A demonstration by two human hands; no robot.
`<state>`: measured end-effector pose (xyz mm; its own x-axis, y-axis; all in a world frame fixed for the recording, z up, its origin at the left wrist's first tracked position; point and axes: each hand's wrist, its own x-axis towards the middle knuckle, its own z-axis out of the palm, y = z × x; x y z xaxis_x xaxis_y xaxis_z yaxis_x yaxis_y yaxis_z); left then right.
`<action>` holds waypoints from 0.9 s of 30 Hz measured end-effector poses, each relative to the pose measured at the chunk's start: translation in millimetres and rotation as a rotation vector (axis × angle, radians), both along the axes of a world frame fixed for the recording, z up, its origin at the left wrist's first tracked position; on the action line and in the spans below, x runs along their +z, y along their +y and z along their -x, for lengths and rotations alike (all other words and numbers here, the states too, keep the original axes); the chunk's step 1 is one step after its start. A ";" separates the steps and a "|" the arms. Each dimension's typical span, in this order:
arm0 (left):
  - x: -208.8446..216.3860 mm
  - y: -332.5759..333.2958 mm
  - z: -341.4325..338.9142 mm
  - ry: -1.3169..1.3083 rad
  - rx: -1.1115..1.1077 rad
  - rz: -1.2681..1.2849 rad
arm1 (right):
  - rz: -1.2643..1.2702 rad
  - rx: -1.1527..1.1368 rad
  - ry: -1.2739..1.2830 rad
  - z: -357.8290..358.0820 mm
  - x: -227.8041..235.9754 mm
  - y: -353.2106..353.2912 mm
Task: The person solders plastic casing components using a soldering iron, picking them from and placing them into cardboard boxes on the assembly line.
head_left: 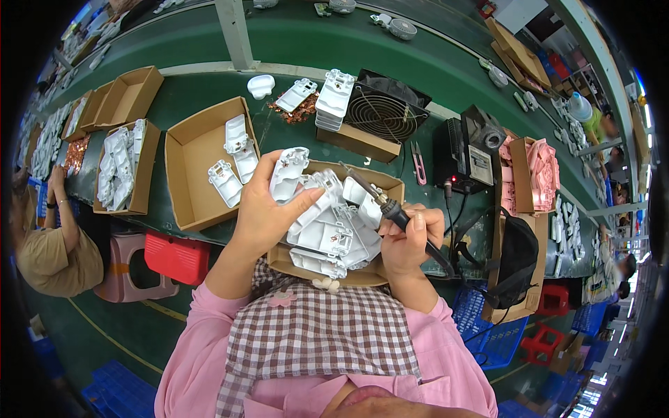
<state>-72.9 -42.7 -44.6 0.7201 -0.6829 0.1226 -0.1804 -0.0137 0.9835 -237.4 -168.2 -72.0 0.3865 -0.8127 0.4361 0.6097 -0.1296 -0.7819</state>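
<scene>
My left hand (268, 209) grips a stack of white plastic housing parts (327, 230), fanned out above a shallow cardboard box (387, 184) at the bench's near edge. My right hand (408, 240) holds a black-handled soldering iron (390, 207) like a pen. Its metal tip points up and left, onto the top parts in the stack. The iron's cable runs down to the right.
An open cardboard box (187, 167) with a few white parts lies left of my hands. Behind are a stack of white parts (334, 97), a black fan (382, 111), pink snips (419, 164) and a black soldering station (465, 155). Another person (49, 237) works at far left.
</scene>
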 end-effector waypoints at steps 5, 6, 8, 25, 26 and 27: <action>2.5 0.4 -1.2 0.205 -0.001 0.022 | 0.036 -0.018 0.015 -0.4 0.3 1.1; 0.2 -1.9 2.0 0.259 0.002 0.061 | 0.045 -0.012 0.024 0.5 -1.0 1.6; -8.6 -10.2 5.7 0.297 -0.061 0.156 | 0.057 -0.006 0.032 1.5 -1.4 2.8; -12.1 -23.0 12.5 0.452 -0.122 0.198 | 0.056 -0.064 0.313 0.9 2.4 7.1; -11.8 -23.0 13.0 0.434 -0.123 0.198 | 0.057 -0.064 0.313 1.5 2.5 7.1; -11.8 -23.2 12.8 0.414 -0.123 0.197 | 0.065 -0.062 0.319 1.4 1.7 6.8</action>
